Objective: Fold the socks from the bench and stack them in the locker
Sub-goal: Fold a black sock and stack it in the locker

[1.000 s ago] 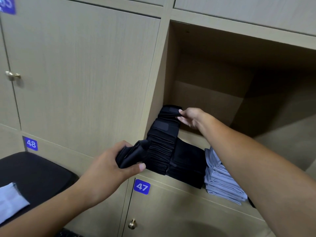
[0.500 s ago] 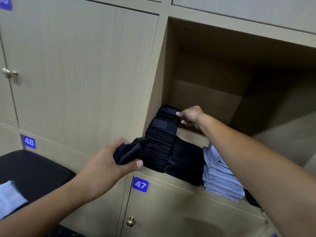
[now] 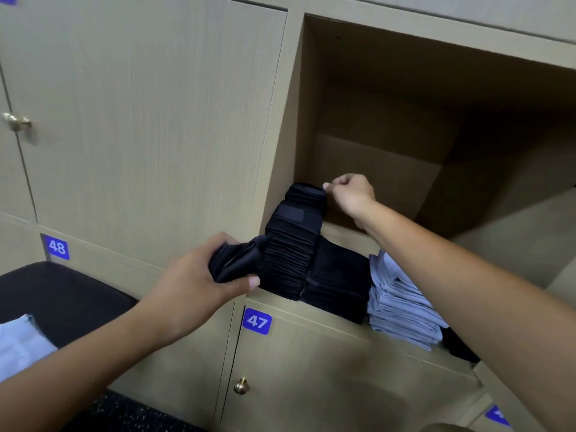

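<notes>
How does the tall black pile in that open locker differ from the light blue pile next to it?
The tall black pile stands much higher than the light blue pile. The black pile sits at the locker's left wall, with a lower black pile between it and the blue one. The right hand touches the black pile's top; nothing touches the blue pile. Both are folded socks stacked at the locker's front.

Soft, even indoor light; the locker (image 3: 436, 126) interior falls into deep shadow at right. Edges bow from wide-angle distortion; slight overall softness.
</notes>
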`<state>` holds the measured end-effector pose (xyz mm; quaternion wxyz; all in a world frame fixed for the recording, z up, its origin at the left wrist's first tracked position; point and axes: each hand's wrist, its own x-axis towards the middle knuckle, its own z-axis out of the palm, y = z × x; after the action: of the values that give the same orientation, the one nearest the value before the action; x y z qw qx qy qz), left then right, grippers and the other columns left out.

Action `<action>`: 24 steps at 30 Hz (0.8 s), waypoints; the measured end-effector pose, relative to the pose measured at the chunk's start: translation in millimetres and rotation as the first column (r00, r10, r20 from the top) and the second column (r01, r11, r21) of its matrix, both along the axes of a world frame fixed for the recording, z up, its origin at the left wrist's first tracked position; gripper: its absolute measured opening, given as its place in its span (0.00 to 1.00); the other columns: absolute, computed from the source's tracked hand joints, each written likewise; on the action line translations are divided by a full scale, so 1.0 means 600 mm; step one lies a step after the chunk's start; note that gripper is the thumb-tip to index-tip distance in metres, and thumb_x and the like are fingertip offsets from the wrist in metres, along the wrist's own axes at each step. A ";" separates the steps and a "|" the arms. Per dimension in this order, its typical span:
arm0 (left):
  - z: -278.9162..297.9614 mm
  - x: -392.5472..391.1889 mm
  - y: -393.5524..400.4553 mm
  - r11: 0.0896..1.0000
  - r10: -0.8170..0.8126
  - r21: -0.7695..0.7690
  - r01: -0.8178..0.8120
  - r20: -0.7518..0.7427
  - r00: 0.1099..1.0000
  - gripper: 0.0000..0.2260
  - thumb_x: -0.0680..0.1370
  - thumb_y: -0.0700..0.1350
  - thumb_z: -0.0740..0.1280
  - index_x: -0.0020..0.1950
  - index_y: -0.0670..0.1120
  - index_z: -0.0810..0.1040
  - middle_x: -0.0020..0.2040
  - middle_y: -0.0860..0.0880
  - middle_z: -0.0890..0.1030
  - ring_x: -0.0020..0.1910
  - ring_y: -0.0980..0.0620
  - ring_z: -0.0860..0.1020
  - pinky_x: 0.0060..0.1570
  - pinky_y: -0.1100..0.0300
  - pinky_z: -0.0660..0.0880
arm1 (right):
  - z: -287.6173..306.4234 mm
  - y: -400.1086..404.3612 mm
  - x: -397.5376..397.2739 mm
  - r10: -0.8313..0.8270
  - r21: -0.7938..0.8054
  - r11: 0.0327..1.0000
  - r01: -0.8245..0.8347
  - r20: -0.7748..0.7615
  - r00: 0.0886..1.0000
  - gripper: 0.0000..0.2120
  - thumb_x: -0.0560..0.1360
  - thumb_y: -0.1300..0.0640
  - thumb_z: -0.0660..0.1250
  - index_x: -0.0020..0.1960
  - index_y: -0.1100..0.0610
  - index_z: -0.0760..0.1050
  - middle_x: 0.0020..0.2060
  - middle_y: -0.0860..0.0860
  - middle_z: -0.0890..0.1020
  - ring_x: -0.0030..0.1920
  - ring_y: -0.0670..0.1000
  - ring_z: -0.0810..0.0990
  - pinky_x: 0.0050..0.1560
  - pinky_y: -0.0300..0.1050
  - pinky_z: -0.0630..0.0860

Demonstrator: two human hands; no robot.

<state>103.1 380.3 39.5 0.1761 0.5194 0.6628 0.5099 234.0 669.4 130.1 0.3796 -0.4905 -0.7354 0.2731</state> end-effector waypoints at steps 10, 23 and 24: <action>0.014 -0.005 -0.002 0.992 0.109 0.081 -0.094 -0.216 0.970 0.21 0.69 0.53 0.81 0.56 0.57 0.75 0.49 0.57 0.81 0.47 0.60 0.79 0.51 0.56 0.78 | -0.069 -0.281 0.025 0.343 0.029 0.932 -0.361 -0.386 0.856 0.12 0.79 0.48 0.70 0.50 0.57 0.78 0.36 0.50 0.82 0.34 0.45 0.75 0.38 0.45 0.72; -0.004 -0.021 -0.003 0.994 0.082 -0.038 -0.105 -0.384 0.920 0.31 0.62 0.55 0.84 0.59 0.62 0.73 0.52 0.58 0.77 0.48 0.60 0.76 0.49 0.62 0.76 | -0.121 -0.309 0.038 0.288 -0.439 0.608 -0.661 -0.654 0.699 0.18 0.78 0.66 0.70 0.66 0.59 0.73 0.52 0.58 0.87 0.51 0.57 0.87 0.52 0.50 0.84; -0.006 -0.022 -0.003 0.993 0.075 -0.056 -0.105 -0.387 0.919 0.31 0.61 0.56 0.84 0.59 0.63 0.73 0.52 0.58 0.77 0.48 0.61 0.76 0.48 0.63 0.75 | -0.125 -0.307 0.039 0.290 -0.439 0.598 -0.671 -0.662 0.691 0.17 0.78 0.67 0.70 0.65 0.59 0.73 0.51 0.58 0.87 0.51 0.57 0.87 0.52 0.50 0.84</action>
<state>89.9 378.5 35.9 0.0390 0.5711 0.7264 0.3804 257.4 485.0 55.1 0.2759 -0.2673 -0.5652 0.7300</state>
